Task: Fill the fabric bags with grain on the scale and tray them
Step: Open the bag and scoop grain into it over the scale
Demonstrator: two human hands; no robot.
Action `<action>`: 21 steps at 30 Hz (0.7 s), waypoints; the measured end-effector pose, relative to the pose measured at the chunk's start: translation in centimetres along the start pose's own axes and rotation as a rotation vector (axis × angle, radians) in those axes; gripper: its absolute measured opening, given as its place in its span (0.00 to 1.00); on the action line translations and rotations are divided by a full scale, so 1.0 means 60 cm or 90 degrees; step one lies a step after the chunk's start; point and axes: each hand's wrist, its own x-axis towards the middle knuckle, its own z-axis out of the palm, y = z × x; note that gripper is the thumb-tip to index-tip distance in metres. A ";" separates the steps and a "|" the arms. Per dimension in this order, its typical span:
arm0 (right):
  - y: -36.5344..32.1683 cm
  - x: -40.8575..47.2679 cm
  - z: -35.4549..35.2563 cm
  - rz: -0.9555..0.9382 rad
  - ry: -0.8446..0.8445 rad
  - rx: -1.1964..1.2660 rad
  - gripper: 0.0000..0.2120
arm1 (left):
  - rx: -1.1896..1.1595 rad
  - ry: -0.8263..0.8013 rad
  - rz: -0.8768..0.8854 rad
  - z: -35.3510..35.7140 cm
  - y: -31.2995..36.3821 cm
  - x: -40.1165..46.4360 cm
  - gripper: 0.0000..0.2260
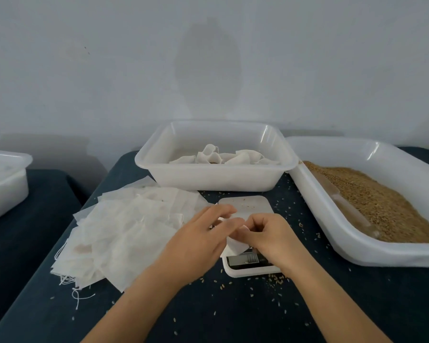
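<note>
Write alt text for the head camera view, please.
Two hands, left hand and right hand, hold a small white fabric bag over a scale. Empty bags lie left; a grain tray sits right.

Both hands, left (203,233) and right (265,233), pinch a fabric bag (235,245) over the scale (245,206); grain tray (357,246) alongside.

Head view — down, close over table (233,308).
</note>
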 end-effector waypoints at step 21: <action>-0.008 0.005 -0.038 -0.009 0.029 0.016 0.05 | 0.029 -0.112 0.006 -0.015 -0.010 0.045 0.10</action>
